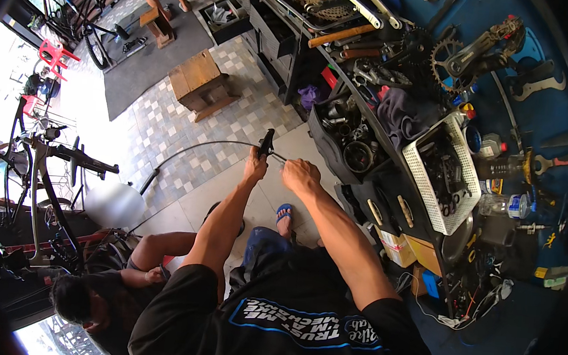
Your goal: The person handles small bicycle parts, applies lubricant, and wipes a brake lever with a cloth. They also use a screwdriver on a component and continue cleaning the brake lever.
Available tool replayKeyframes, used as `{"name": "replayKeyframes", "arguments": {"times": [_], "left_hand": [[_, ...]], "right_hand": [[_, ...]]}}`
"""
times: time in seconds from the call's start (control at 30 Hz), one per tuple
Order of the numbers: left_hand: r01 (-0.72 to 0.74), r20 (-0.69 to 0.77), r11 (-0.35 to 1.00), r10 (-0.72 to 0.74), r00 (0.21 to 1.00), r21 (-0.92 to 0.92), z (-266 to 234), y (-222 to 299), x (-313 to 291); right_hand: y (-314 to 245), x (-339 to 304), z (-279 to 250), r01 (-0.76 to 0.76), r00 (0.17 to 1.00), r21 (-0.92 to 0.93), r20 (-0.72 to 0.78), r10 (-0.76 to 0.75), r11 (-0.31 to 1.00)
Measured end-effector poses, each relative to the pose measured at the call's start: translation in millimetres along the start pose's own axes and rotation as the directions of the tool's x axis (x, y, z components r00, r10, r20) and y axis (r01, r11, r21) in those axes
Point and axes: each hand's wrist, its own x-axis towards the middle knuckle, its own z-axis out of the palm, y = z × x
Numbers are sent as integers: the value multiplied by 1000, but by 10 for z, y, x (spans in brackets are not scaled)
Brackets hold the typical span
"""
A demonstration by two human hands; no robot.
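— Which step is this?
— Cutting, I'd judge: the left hand (255,166) is clenched on a black cable cutter (267,143), the right hand (299,175) pinches the black cable housing (193,147) just beside it, above the tiled floor (235,117). Next calls for a square, steady squeeze.
— Any packages?
— A cardboard box (398,248) under the table (368,127), a white basket (462,161) and a clear bottle (505,205) near its right edge.

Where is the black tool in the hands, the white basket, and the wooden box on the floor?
black tool (267,141), head view, on its upper end above the left hand.
white basket (460,155), head view, on its right-hand rim.
wooden box (197,76), head view, on its top face.
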Motion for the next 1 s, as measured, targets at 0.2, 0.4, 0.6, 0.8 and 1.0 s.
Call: {"name": "replayKeyframes", "arguments": {"times": [0.2,0.4,0.6,0.8,1.0], "left_hand": [[45,50,999,-44,998,-12,195,117,117],[-173,-32,982,176,984,82,259,68,226],[104,85,974,-89,992,-201,212,54,269],[192,129,974,-177,976,-118,80,150,133],[190,92,980,-184,979,-66,45,69,29]], "right_hand": [[217,94,-35,-66,996,-21,-61,64,998],[158,43,-374,-150,988,42,24,150,988],[46,1,-550,-188,981,92,61,183,978],[204,233,-143,-84,996,50,-39,86,995],[26,208,-233,-102,994,20,28,102,995]]}}
